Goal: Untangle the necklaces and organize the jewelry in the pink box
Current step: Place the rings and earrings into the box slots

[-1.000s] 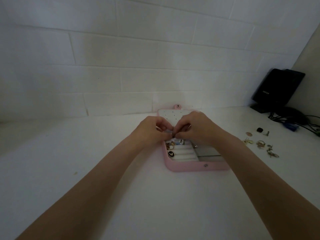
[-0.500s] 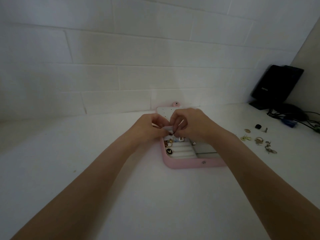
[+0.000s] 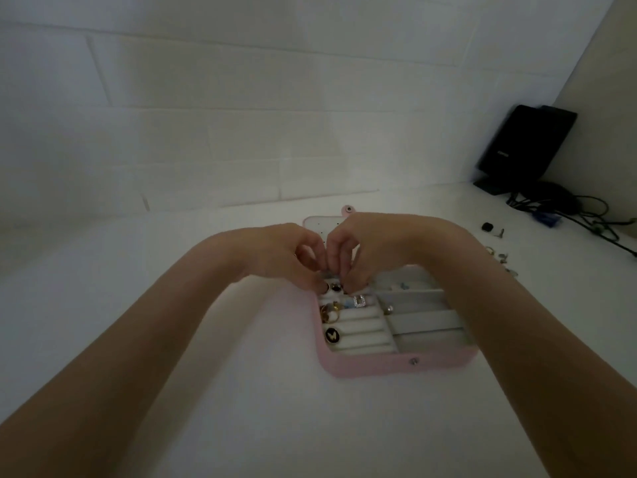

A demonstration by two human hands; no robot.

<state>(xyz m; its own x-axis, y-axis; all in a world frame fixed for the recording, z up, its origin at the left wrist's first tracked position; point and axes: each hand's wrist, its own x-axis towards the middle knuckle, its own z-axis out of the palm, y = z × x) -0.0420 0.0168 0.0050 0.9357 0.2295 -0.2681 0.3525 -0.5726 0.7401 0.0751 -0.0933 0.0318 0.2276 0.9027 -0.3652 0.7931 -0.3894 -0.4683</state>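
The pink jewelry box (image 3: 379, 367) lies open on the white table, its white lid flat behind it. My left hand (image 3: 275, 257) and my right hand (image 3: 372, 246) meet over the box's back left corner, fingertips curled down together onto a small dark ring (image 3: 335, 288) at the top of the ring rolls. A gold ring (image 3: 329, 313), a sparkly square ring (image 3: 359, 301) and a black oval ring with a gold butterfly (image 3: 331, 335) sit in the rolls. A small stud (image 3: 388, 308) lies in a grey compartment.
Loose jewelry (image 3: 496, 253) lies on the table right of the box, partly hidden by my right arm. A small black piece (image 3: 487, 226) lies beyond it. A black device (image 3: 524, 146) with cables (image 3: 586, 215) stands in the far right corner. A white brick wall backs the table.
Both hands have dipped lower toward the ring rolls and stay pressed together. The camera has moved closer, so the box sits lower in view.
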